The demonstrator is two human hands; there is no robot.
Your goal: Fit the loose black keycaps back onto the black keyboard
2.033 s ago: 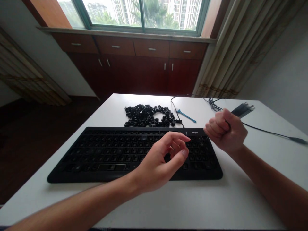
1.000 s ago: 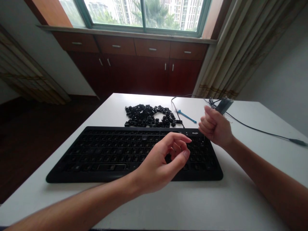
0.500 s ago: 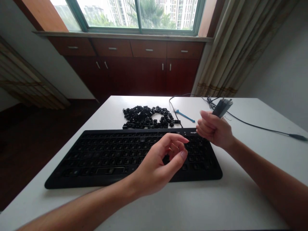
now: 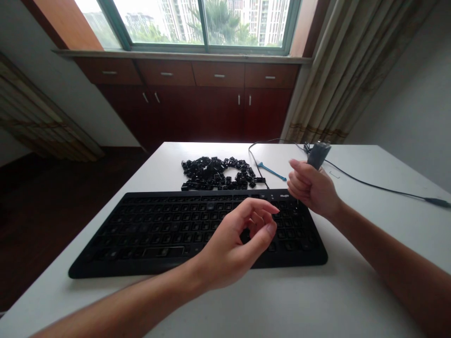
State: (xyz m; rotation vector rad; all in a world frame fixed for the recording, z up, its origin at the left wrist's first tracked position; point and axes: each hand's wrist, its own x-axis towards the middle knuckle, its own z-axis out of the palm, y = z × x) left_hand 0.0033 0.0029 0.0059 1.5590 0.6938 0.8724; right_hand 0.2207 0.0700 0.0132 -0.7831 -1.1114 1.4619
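Note:
A black keyboard (image 4: 155,270) with its keycaps off lies across the white table. Over its right half hovers my left hand (image 4: 243,244), loosely curled, with a gap between thumb and index finger and nothing seen in it. My right hand (image 4: 313,188) is wrapped round a screwdriver-like tool (image 4: 319,155) with a blocky dark grey handle, above the keyboard's upper right corner. A thin shaft seems to point down below the fist; its tip is hard to make out. Behind the keyboard, loose black keycaps (image 4: 204,171) lie in a heap.
A blue stick-like tool (image 4: 272,171) lies right of the heap. The black cable (image 4: 373,184) runs over the table's right side, ending in a dark plug (image 4: 437,202). A small bent wire piece (image 4: 334,174) lies beside my right hand. Cabinets (image 4: 218,103) stand behind the table (image 4: 275,305).
The handle in my right hand has tipped more upright and shifted slightly left. My left hand has hardly moved. The whole view has shifted a little.

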